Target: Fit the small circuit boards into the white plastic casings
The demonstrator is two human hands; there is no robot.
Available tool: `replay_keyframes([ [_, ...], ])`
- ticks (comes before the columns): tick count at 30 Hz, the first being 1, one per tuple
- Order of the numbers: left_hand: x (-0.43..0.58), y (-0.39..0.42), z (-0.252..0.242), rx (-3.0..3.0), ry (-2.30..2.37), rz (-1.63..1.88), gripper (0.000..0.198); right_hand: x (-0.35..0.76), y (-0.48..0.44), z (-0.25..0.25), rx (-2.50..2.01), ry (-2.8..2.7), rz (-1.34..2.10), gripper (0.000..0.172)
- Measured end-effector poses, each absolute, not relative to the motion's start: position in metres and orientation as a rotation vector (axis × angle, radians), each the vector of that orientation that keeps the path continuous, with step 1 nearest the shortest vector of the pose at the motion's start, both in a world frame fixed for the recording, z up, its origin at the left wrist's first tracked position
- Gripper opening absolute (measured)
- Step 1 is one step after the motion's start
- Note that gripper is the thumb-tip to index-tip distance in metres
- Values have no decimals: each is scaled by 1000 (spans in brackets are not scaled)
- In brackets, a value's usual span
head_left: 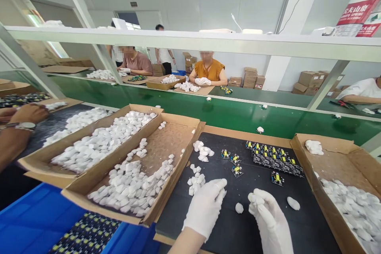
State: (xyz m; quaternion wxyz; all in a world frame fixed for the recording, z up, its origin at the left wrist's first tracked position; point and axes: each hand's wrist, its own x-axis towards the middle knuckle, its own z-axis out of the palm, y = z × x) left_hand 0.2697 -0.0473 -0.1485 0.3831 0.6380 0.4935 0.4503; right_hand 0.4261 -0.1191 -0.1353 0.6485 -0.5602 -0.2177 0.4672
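Note:
My left hand [205, 209], in a white glove, is over the black mat [229, 230] beside a small pile of white putty-like lumps [196, 182]. Its fingers are loosely bent and slightly apart, with no object visible in them. To the right, my gloved right hand [271, 219] is closed, its fingertips pinching what looks like a white lump [256, 197]; glove and lump blend together. A round white lump [239, 208] lies between the hands, and a flatter one [293, 203] lies right of my right hand. Small circuit boards [237, 171] with yellow parts sit beyond, one board [277, 178] apart.
Cardboard trays [190, 154] of white lumps stand left, another tray [324, 194] right. A panel of joined boards [274, 158] lies at the mat's back. A green conveyor [238, 115] runs beyond, under a shelf [190, 39]. A blue bin [131, 238] sits low left. Co-workers sit left and opposite.

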Motion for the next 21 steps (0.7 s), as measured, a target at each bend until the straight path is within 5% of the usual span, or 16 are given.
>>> replay_keyframes([
  [21, 268, -70, -140, 2455, 1346, 217, 51, 421, -123, -134, -1401, -668, 1006, 44],
])
